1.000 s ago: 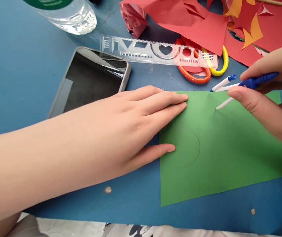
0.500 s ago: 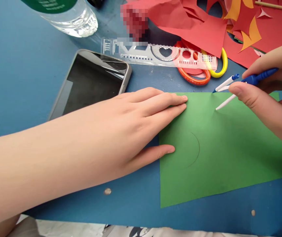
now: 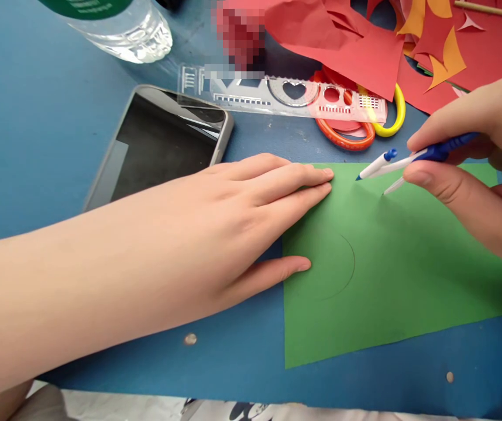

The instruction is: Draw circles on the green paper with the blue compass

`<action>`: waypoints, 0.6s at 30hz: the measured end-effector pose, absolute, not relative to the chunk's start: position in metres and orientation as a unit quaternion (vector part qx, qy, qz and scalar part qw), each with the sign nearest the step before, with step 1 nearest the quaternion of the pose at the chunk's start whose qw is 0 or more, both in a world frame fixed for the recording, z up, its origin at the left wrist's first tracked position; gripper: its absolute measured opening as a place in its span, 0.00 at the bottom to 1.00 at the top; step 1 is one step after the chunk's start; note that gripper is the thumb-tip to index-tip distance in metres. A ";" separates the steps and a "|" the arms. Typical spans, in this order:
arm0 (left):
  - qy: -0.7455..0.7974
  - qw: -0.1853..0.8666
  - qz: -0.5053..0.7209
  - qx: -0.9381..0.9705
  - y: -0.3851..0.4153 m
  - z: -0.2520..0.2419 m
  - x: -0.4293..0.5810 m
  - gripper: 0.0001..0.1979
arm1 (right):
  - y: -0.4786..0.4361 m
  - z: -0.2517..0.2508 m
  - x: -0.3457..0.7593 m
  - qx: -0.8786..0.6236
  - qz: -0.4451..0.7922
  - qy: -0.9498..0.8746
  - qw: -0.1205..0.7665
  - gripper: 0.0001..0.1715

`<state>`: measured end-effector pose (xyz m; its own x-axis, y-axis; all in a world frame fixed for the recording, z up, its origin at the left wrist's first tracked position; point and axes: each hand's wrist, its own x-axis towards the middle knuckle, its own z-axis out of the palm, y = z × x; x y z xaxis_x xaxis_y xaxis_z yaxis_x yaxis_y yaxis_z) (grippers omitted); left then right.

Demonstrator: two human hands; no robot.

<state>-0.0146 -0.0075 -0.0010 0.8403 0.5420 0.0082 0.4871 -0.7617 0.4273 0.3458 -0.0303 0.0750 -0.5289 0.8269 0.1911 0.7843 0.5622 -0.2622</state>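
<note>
Head view: flat green paper (image 3: 409,275), pencilled arc (image 3: 347,266).

The blue table (image 3: 35,146) bears green paper (image 3: 409,280), phone (image 3: 163,140), ruler (image 3: 286,93), scissors (image 3: 347,135), bottle (image 3: 123,32) and red scraps (image 3: 347,47).

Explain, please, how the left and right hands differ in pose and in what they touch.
The left hand lies flat, palm down, fingers stretched; the right hand is curled in a pinch. The left hand holds nothing and presses the left edge of the green sheet; the right hand grips a blue-and-white compass, one leg's tip on the sheet. Both hands are bare and over the same green sheet.
</note>
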 end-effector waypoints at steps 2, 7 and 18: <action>0.279 0.214 0.063 0.934 -0.008 0.000 -0.016 0.36 | -0.028 0.077 0.344 -0.444 0.062 -0.882 0.145 0.15; 0.284 0.199 0.058 0.936 -0.009 -0.003 -0.016 0.36 | -0.020 0.077 0.348 -0.403 0.068 -0.906 0.107 0.15; 0.271 0.198 0.073 0.939 -0.008 -0.001 -0.016 0.34 | -0.024 0.074 0.344 -0.403 0.068 -0.903 0.134 0.13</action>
<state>-0.0164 -0.0076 -0.0014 0.8425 0.5379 0.0304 0.4796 -0.7745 0.4126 0.3439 -0.0243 0.0742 -0.6398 0.7451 0.1883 0.7088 0.6668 -0.2302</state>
